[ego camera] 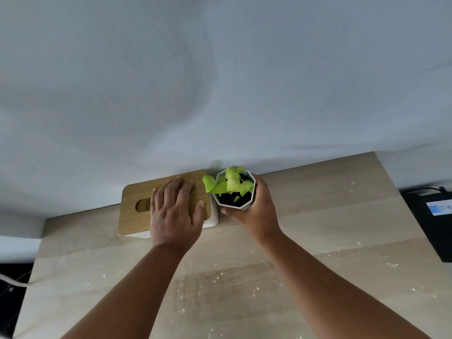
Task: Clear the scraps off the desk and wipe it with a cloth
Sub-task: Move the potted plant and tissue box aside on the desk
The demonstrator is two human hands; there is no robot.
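Your left hand (175, 211) lies flat and open on the box (137, 216), hiding part of its lid. At 3 o'clock from it, your right hand (254, 211) grips the pot (234, 204). Scraps (215, 277) dot the desk (342, 216) toward 6 o'clock.

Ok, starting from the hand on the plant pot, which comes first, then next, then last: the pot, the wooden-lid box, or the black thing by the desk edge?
1. Plant pot, in the right hand.
2. Wooden-lid tissue box, left of the pot.
3. Black device, far right, off the desk.
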